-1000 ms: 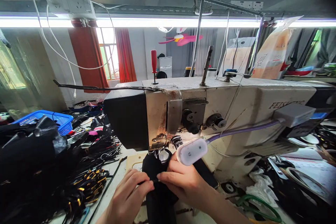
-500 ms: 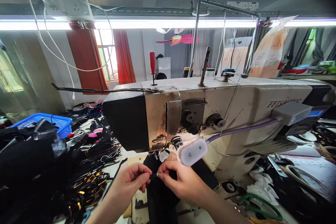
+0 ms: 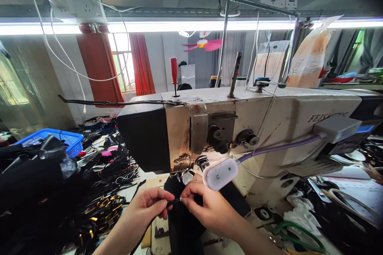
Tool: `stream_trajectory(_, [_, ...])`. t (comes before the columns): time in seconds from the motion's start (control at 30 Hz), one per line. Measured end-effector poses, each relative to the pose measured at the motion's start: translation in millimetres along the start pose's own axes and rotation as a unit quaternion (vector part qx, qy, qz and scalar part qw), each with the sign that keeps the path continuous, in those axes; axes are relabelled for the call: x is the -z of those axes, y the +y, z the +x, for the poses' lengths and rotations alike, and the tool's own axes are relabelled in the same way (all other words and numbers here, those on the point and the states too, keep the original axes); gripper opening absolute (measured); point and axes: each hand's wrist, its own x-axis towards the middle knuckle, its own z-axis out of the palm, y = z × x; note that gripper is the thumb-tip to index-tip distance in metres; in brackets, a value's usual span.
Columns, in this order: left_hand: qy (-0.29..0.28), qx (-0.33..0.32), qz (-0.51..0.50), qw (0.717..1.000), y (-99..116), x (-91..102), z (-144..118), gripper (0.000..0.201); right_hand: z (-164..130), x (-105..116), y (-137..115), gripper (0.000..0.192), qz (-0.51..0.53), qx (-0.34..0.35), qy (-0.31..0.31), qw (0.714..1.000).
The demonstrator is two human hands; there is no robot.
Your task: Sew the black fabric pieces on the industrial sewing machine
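A worn cream sewing machine (image 3: 269, 123) fills the middle of the head view, its needle area just above my hands. My left hand (image 3: 148, 207) and my right hand (image 3: 206, 207) meet in front of the machine's post. Between their fingertips they pinch a thin black strap (image 3: 176, 202) with a small light tip. A black post with dark material (image 3: 182, 227) stands right under the strap. A small white lamp (image 3: 220, 174) on a purple gooseneck hangs just above my right hand.
A heap of black straps with yellow marks (image 3: 98, 203) lies on the left, with a black bag (image 3: 32, 175) and a blue basket (image 3: 60, 138) behind it. A red-handled screwdriver (image 3: 174, 72) stands on the machine top. Green cable (image 3: 299, 235) and clutter lie at the right.
Both hands have lifted off the black material and risen a little, and they now hold the thin strap stretched between their fingertips. The machine has not moved.
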Motion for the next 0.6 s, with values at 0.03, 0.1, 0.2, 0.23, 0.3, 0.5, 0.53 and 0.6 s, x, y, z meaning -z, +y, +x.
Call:
stream_trajectory(0.03, [-0.002,0.0,-0.003,1.0,-1.1,0.6,0.5,0.028,-0.3,0.1,-0.2,0.01,0.003,0.0,-0.001,1.0])
stream_trajectory(0.1, [-0.004,0.0,-0.01,1.0,-3.2,1.7,1.0,0.028,-1.0,0.5,-0.8,0.01,0.004,-0.003,-0.004,1.0])
stream_trajectory(0.2, [-0.008,0.004,-0.017,1.0,-5.1,3.1,0.8,0.026,-1.8,1.4,-1.9,0.011,0.002,-0.006,-0.006,1.0])
stream_trajectory(0.23, [-0.011,0.005,-0.018,1.0,-5.5,3.3,0.6,0.026,-2.0,1.6,-2.1,0.01,0.002,-0.006,-0.006,1.0])
stream_trajectory(0.3, [-0.014,0.008,-0.023,1.0,-6.3,3.6,0.0,0.025,-2.1,1.5,-2.4,0.011,0.003,-0.006,-0.007,1.0])
stream_trajectory(0.5, [-0.016,0.014,-0.051,0.998,-5.7,3.1,-2.2,0.021,-2.0,0.7,-0.6,0.012,-0.007,-0.004,-0.007,1.0])
stream_trajectory(0.53, [-0.017,0.015,-0.058,0.998,-4.5,2.9,-2.6,0.02,-2.2,0.7,0.0,0.012,-0.009,0.0,-0.007,1.0])
stream_trajectory(0.6, [-0.021,0.02,-0.073,0.997,-1.9,2.9,-3.3,0.02,-2.5,0.9,1.3,0.012,-0.013,0.003,-0.008,1.0])
